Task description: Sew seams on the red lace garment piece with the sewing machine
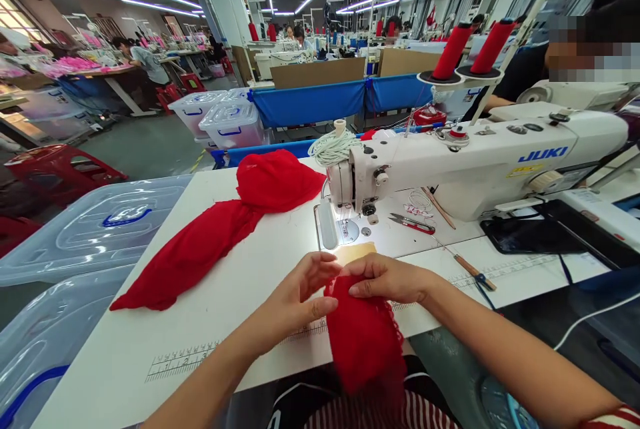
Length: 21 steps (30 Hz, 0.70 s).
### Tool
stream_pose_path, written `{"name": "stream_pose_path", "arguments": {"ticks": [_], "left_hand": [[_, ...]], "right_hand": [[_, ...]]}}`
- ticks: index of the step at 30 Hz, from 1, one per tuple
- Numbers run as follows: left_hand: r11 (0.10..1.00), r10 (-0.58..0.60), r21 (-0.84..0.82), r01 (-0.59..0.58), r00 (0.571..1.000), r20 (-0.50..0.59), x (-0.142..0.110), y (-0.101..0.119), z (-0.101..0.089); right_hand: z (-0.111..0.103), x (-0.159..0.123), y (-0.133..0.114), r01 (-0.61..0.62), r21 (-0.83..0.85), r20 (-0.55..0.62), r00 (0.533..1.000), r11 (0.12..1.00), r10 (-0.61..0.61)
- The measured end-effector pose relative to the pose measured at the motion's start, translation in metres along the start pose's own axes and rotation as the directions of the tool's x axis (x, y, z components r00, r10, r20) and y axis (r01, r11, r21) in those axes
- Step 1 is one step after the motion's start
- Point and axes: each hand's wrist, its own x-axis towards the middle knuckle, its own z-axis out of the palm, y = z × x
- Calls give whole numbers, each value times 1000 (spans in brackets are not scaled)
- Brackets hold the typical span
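- The red lace-edged piece (364, 339) hangs over the near edge of the white table (270, 326), its lower part above the person's lap and its top up between the two hands
- The right hand (383, 279) pinches the top of that piece, thumb in front, fingers bent behind
- The left hand (307, 292) is loosely open, thumb apart from the curved fingers, its thumb tip at the left side of the same piece; whether it grips any cloth, I cannot tell
- Ruler marks (183, 360) run along the near side of the table, partly behind the forearms
- Just past the hands a yellowish patch (356, 252) lies in front of the needle area
- To the left, a long bunched stretch of red fabric (193, 256) meets a rounder red bundle (277, 181)
- On the right lie a wooden-handled tool (473, 270), red-handled snips (413, 223) and a dark flat device (525, 236)
- Behind them stands the white sewing machine (465, 156), pale cord (333, 149) heaped by its head
- Beyond it are two red thread cones (453, 52), blue cloth troughs (310, 104), clear bins (233, 124) and, at right, a person in dark clothing (525, 72)
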Motion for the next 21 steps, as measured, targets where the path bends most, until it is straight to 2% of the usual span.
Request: {"name": "stream_pose_path", "arguments": {"ticks": [2,3,5,9,12,18,21], "left_hand": [[986,-138,-63,152,973,188,9,0,-3],[977,-196,-38,210,955,223,14,0,-5],[968,-251,33,249,947,202,25,-1,-8],[968,-251,49,247,961,114,48,1,-16],[970,-245,40,242,961,127,59,3,-16],[965,-263,22,263,965,2,64,-8,-7],[964,-267,8,267,963,33,65,-12,-6]], "right_hand": [[-3,1,-6,-6,-87,-79,997,996,-1],[-6,2,-7,-8,-145,-140,990,989,-12],[-12,4,-6,-12,-261,-282,957,965,-65],[-25,9,7,20,-389,-490,842,921,-225],[-31,10,13,59,-451,-535,781,891,-323],[-31,11,11,34,-544,-530,761,839,-374],[-30,11,9,19,-597,-546,723,802,-423]]}}
